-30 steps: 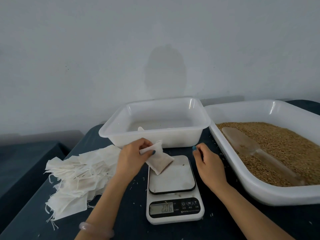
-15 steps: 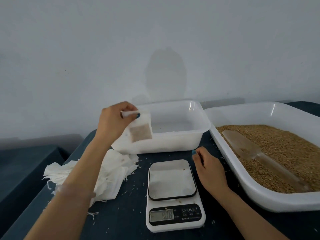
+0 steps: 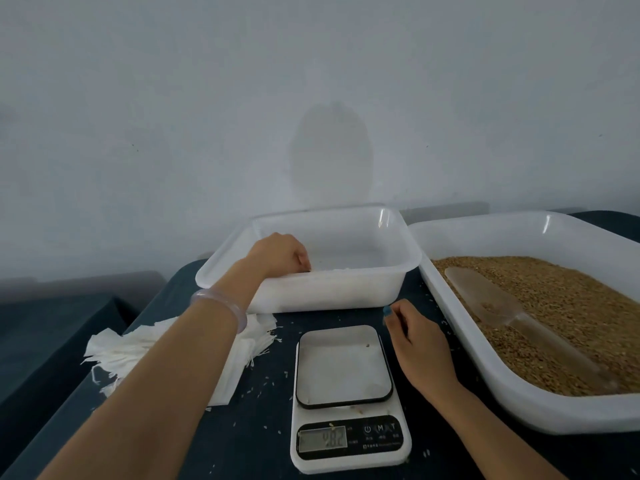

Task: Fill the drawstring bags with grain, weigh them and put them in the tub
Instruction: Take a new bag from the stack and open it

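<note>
At tub (image 3: 346, 289) near-left corner: left hand (image 3: 280, 252) inside, fingers curled; I can't tell if drawstring bag held, hidden behind wall. Right hand (image 3: 419, 344) loosely curled, empty, beside scale (image 3: 343, 372). Risk: stray kernel (image 3: 367, 345) on platform skews next weigh.

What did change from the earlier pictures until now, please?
The left hand lifted the filled bag off the scale and carried it away into the white tub, where it now reaches down; the bag is hidden. The right hand, scoop, grain tray and empty bags stayed put.
</note>
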The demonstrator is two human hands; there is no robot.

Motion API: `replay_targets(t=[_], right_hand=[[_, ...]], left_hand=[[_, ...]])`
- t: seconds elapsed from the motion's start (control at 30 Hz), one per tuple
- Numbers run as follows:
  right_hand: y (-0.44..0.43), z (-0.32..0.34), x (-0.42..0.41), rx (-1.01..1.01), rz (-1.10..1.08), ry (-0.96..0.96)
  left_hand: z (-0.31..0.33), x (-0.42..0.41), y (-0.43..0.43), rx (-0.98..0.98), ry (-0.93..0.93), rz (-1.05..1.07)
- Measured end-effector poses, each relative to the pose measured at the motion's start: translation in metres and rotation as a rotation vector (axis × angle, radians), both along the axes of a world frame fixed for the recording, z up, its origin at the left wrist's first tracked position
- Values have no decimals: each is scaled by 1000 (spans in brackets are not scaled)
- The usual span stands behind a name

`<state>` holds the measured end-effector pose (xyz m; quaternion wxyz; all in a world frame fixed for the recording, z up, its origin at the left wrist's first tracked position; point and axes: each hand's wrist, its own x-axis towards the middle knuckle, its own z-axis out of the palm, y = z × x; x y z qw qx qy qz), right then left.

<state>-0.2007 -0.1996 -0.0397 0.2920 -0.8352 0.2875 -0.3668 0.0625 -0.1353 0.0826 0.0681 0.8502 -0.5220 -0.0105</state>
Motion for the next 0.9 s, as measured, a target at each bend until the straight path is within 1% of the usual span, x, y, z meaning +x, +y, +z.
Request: replay_targets(t=[0.07, 0.13, 0.23, 0.3, 0.33, 0.37, 0.47, 0.5, 0.53, 0.6, 0.67, 0.7, 0.73, 0.8, 0.9], right_hand=[[0, 0, -1, -3, -2, 5], [0, 1, -1, 1, -9, 6], [1, 1, -1, -1, -15, 8], [1, 1, -1, -1, -16, 11], [1, 0, -1, 3, -14, 6], [0, 0, -1, 10, -13, 0], [0, 1, 0, 20, -13, -9], [0, 1, 1, 23, -10, -11], [0, 1, 1, 28, -4, -14], [2, 0, 0, 36, 9, -15], [2, 0, -1, 25, 12, -12], [2, -1, -2, 15, 12, -12], [1, -1, -3, 7, 11, -13], [1, -1, -3, -2, 6, -4], [1, -2, -1, -5, 3, 15]], left_hand=[[-2, 5, 4, 31, 66, -29], [5, 9, 11, -4, 152, -66], [27, 12, 29, -153, 208, -99], [44, 18, 51, -266, 270, -67], [53, 24, 65, -250, 260, -25], [59, 29, 81, -148, 204, 34], [56, 36, 117, 422, 1, 327], [48, 34, 122, 527, -35, 373], [36, 31, 125, 585, -76, 372], [8, 25, 129, 636, -112, 292], [-21, 14, 130, 590, -34, 226], [-34, 9, 131, 534, -32, 194], [-46, 5, 131, 473, -76, 172], [-63, 0, 133, 382, -231, 146], [-65, -4, 134, 333, -371, 179]])
